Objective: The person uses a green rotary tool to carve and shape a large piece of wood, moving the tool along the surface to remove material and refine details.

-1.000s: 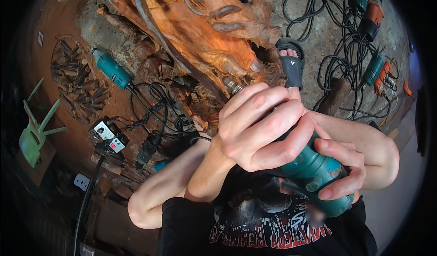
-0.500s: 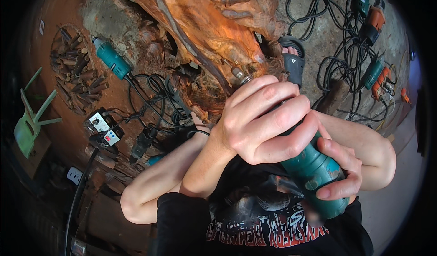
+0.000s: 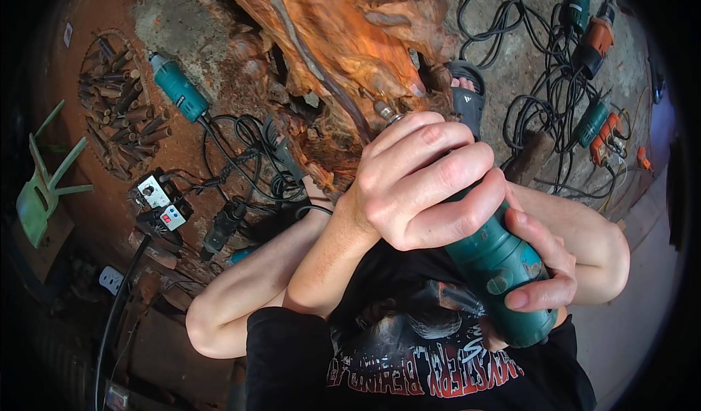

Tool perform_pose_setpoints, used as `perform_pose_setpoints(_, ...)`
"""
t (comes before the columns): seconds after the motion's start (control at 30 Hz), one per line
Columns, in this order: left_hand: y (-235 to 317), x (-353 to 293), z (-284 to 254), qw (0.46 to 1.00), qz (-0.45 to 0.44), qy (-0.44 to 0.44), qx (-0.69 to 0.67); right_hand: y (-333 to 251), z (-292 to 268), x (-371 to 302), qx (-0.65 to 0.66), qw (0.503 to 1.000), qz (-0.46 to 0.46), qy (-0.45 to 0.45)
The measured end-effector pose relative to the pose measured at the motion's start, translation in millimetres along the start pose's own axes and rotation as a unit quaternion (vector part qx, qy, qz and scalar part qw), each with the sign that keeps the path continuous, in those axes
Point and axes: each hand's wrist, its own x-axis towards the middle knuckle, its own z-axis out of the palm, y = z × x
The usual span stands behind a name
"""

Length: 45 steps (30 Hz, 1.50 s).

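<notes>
My left hand (image 3: 427, 181) is wrapped round the front of a green die grinder (image 3: 496, 269), close behind its metal collet. Farther back, my right hand (image 3: 544, 261) grips the body of the same tool, its thumb and fingers on either side. The tool slants up and to the left, its collet end over a large orange-brown piece of carved wood (image 3: 350, 42) with a dark branch-like ridge. The bit is small, and I cannot tell whether it touches the wood. My fingers hide the tool's neck.
Another green grinder (image 3: 177, 88) lies on the left beside a round holder of wooden-handled tools (image 3: 124, 108) and a control box (image 3: 157, 196). More grinders, an orange-and-black power tool (image 3: 595, 42) and tangled black cords (image 3: 540, 119) lie right. A green plastic chair (image 3: 40, 199) is far left.
Both hands and the grinder have shifted very slightly left in the picture, and the surroundings have shifted a little too. The grip on the tool is the same.
</notes>
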Motion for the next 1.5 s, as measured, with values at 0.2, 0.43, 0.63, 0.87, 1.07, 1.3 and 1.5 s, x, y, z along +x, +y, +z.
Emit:
perform_pose_setpoints(0.2,1,1,-1,1.000,-0.003,0.005,0.012,0,-1,0,0.006,1.000,0.006,-0.007)
perform_pose_setpoints(0.43,2,3,0,1.000,-0.021,0.019,0.001,-1,-5,0,0.007,1.000,0.021,-0.016)
perform_pose_setpoints(0.63,0,3,-3,1.000,-0.009,0.011,0.006,-3,-3,-2,0.011,0.999,0.034,-0.018)
perform_pose_setpoints(0.87,-3,3,-2,0.999,-0.012,0.029,0.030,-3,-6,-2,0.014,0.998,0.049,-0.023)
perform_pose_setpoints(1.07,-2,4,0,1.000,-0.009,0.021,0.010,-6,-7,-6,0.023,0.997,0.067,-0.024)
perform_pose_setpoints(1.3,5,3,-2,1.000,0.018,0.002,0.011,-27,-1,-16,0.052,0.990,0.119,-0.048)
perform_pose_setpoints(1.5,9,-6,4,0.996,0.088,0.026,0.016,-36,-2,-51,0.093,0.977,0.123,-0.144)
